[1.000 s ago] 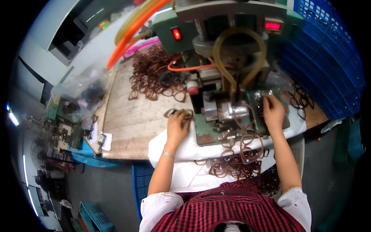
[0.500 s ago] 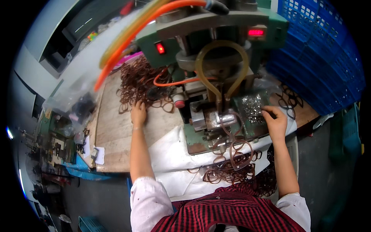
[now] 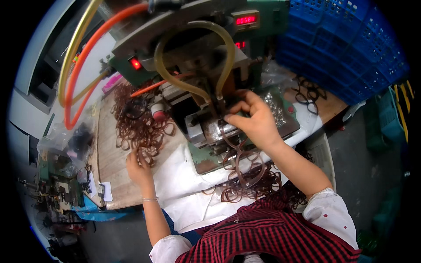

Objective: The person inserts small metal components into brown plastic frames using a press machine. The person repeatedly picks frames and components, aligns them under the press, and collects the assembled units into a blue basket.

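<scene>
Brown eyewear frames are handled at a green press, the right hand (image 3: pixel 259 125) held at its metal block (image 3: pixel 215 130) and the left hand (image 3: pixel 139 170) placed at a pile of frames (image 3: pixel 137 125).

The right thumb and forefinger are brought nearly together beside the block, below the looped yellow tube (image 3: pixel 160 55); whether anything is pinched there cannot be told. One brown frame (image 3: pixel 237 165) is seen hanging at the front of the block, above a heap of similar frames (image 3: pixel 258 188) by the white sheet (image 3: pixel 175 175). The left fingers are loosely bent at the pile's near edge on the wooden table (image 3: pixel 109 162); whether a frame is gripped cannot be told. Small shiny pieces (image 3: pixel 274 103) are spread right of the block.
</scene>
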`<state>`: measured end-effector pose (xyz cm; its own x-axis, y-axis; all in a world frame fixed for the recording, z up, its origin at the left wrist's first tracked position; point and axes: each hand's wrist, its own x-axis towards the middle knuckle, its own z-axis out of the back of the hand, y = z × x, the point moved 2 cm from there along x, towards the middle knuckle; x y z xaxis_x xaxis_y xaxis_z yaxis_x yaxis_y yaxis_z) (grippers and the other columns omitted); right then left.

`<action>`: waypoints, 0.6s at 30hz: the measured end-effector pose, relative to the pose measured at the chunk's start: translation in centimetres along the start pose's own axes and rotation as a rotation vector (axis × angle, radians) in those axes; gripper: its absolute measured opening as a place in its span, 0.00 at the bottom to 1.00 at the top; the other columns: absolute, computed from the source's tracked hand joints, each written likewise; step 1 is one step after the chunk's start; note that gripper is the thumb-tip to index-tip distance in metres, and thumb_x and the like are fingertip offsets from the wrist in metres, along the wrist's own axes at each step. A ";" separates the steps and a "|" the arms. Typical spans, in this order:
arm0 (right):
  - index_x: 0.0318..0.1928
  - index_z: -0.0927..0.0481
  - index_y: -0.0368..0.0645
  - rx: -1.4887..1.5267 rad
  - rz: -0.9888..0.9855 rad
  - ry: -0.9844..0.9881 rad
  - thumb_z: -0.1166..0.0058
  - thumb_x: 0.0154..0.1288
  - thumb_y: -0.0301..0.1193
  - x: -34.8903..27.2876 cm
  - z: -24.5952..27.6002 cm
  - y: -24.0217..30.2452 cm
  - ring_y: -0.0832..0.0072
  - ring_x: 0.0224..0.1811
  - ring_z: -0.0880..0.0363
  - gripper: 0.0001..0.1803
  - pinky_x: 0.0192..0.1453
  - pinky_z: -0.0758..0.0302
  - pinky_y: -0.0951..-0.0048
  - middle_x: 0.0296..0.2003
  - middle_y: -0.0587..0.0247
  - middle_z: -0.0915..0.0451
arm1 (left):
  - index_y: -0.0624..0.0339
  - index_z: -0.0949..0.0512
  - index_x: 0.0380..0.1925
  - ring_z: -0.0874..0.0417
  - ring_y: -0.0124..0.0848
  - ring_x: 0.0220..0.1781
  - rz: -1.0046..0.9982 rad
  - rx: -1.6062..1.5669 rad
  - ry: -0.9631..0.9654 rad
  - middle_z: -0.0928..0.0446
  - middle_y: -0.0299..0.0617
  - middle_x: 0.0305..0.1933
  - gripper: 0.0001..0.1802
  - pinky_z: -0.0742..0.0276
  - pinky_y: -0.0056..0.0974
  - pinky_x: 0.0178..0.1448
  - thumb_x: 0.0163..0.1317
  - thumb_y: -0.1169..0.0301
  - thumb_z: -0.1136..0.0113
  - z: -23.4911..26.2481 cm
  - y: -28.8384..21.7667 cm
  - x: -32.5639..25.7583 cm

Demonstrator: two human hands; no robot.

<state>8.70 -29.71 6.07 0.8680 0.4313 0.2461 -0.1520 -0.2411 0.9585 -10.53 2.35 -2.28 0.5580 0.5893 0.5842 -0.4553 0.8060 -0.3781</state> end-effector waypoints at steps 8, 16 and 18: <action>0.61 0.33 0.32 0.027 -0.007 -0.036 0.42 0.59 0.20 -2.8 -1.8 2.2 0.76 0.48 0.21 0.29 0.53 0.27 0.77 0.44 0.57 0.17 | 0.72 0.24 0.31 0.14 0.38 0.42 -0.193 -0.955 -0.292 0.16 0.54 0.42 0.13 0.17 0.36 0.45 0.73 0.73 0.52 6.0 -15.5 -1.0; 0.40 0.16 0.41 -1.348 0.283 -0.284 0.38 0.53 0.29 -1.8 9.7 -5.4 0.53 0.58 0.26 0.12 0.62 0.29 0.58 0.49 0.51 0.19 | 0.61 0.25 0.26 0.14 0.43 0.42 -1.175 -0.704 -0.038 0.18 0.50 0.47 0.13 0.15 0.38 0.37 0.46 0.73 0.27 3.9 -23.3 -2.5; 0.37 0.17 0.40 -1.283 0.362 -0.262 0.37 0.53 0.29 -2.0 11.2 -6.3 0.54 0.55 0.24 0.10 0.58 0.27 0.60 0.46 0.53 0.18 | 0.63 0.24 0.27 0.14 0.45 0.43 -1.170 -0.727 -0.013 0.18 0.49 0.49 0.12 0.15 0.40 0.37 0.47 0.74 0.28 3.3 -23.4 -2.7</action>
<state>13.23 -38.80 -2.12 0.7275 0.3057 0.6143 -0.5933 0.7298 0.3395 -3.64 -18.27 7.32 0.3533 -0.4431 0.8239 0.7345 0.6769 0.0491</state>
